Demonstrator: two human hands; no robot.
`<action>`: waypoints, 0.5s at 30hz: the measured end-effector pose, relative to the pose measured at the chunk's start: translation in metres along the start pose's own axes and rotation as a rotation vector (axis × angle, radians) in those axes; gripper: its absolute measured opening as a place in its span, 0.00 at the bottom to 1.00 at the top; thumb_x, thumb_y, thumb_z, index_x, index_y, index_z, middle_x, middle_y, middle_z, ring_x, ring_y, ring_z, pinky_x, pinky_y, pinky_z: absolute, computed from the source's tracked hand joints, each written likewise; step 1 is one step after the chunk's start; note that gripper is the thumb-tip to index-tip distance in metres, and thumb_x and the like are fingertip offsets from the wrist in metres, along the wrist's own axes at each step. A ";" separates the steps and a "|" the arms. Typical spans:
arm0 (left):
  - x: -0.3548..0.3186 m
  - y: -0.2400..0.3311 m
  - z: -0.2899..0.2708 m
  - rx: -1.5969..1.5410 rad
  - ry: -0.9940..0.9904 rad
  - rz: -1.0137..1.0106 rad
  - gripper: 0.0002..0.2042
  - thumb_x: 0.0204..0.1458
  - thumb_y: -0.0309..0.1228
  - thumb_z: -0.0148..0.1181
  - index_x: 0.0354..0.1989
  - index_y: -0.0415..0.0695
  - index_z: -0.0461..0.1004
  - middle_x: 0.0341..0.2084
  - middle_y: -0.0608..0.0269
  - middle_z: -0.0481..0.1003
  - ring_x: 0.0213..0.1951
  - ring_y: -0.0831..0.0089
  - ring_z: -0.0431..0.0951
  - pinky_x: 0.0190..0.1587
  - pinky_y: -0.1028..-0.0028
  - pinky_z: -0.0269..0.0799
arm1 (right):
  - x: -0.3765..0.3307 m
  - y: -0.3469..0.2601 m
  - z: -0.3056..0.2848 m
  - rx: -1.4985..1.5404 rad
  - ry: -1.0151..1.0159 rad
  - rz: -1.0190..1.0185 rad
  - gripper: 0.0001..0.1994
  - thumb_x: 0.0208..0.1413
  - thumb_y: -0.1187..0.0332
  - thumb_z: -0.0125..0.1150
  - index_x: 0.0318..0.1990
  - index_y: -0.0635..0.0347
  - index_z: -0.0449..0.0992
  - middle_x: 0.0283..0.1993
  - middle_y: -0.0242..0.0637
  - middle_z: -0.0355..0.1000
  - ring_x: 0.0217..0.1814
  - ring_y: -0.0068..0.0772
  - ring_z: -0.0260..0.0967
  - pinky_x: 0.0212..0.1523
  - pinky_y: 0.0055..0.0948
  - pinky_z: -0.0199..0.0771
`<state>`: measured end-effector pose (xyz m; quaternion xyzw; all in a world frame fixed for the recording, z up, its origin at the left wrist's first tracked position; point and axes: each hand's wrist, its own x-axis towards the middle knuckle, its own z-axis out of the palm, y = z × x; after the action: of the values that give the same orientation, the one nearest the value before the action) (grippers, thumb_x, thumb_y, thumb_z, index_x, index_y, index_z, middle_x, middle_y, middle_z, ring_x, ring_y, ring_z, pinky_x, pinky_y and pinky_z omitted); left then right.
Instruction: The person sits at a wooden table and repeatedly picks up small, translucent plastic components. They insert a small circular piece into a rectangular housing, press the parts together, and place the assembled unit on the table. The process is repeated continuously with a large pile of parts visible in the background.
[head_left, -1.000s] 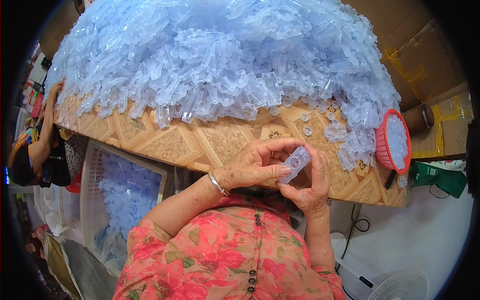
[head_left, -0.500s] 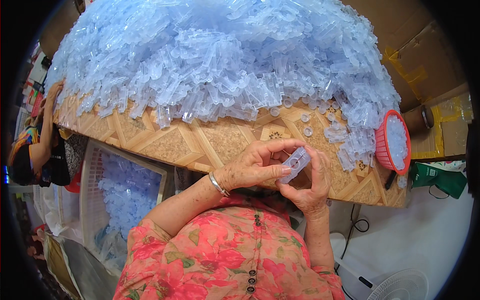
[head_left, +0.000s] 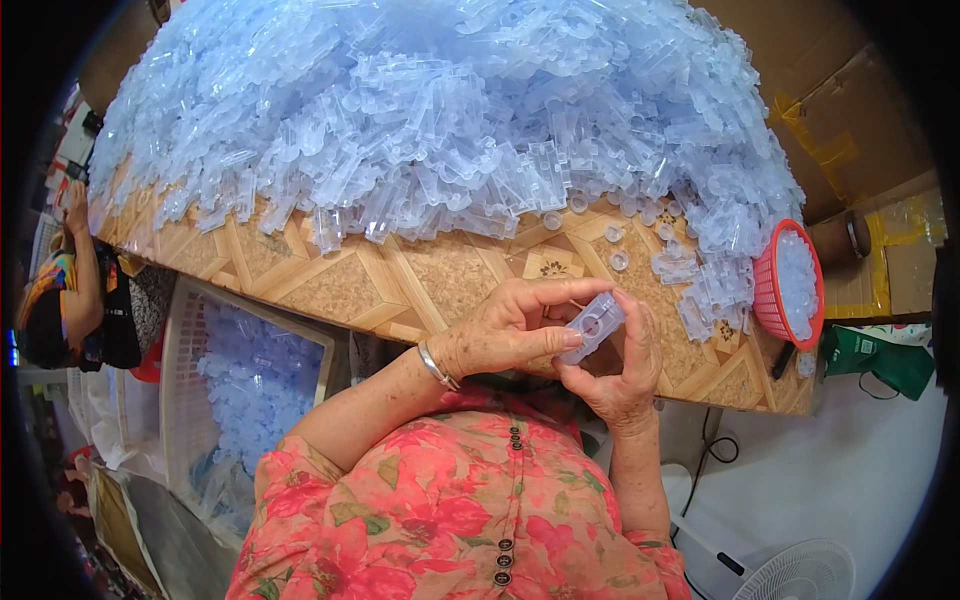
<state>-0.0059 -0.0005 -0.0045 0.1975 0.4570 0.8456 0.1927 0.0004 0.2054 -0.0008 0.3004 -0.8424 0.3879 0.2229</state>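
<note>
The clear plastic piece (head_left: pixel 592 326) sits between my two hands at the near edge of the table (head_left: pixel 420 280). My left hand (head_left: pixel 510 335) comes in with the wrist bent and curls over it, thumb pressed along its lower side, fingers arched above. My right hand (head_left: pixel 620 375) cups it from below, fingertips pinching its right end. Its underside is hidden by my palms. Behind rises the heap of clear plastic parts (head_left: pixel 450 130).
</note>
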 end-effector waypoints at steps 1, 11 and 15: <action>0.000 0.000 0.001 -0.006 0.002 -0.003 0.30 0.63 0.29 0.65 0.73 0.41 0.64 0.61 0.57 0.75 0.60 0.70 0.75 0.60 0.68 0.75 | 0.000 0.000 0.000 -0.007 0.002 0.002 0.42 0.38 0.65 0.82 0.65 0.60 0.69 0.54 0.43 0.76 0.55 0.51 0.74 0.59 0.49 0.72; -0.001 0.003 -0.001 0.135 -0.040 -0.034 0.30 0.64 0.32 0.64 0.74 0.41 0.64 0.61 0.60 0.75 0.60 0.75 0.74 0.60 0.71 0.72 | -0.010 0.003 0.002 0.083 -0.001 0.078 0.43 0.37 0.64 0.83 0.65 0.62 0.69 0.56 0.45 0.76 0.56 0.50 0.73 0.59 0.48 0.71; 0.000 0.009 -0.001 0.268 -0.078 0.000 0.30 0.67 0.34 0.60 0.75 0.41 0.62 0.64 0.60 0.73 0.62 0.75 0.72 0.63 0.73 0.69 | -0.009 0.000 -0.001 0.083 0.001 0.078 0.44 0.38 0.62 0.83 0.66 0.63 0.68 0.57 0.47 0.75 0.57 0.50 0.73 0.59 0.47 0.71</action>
<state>-0.0082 -0.0057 0.0021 0.2540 0.5579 0.7688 0.1821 0.0067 0.2093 -0.0057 0.2762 -0.8365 0.4310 0.1957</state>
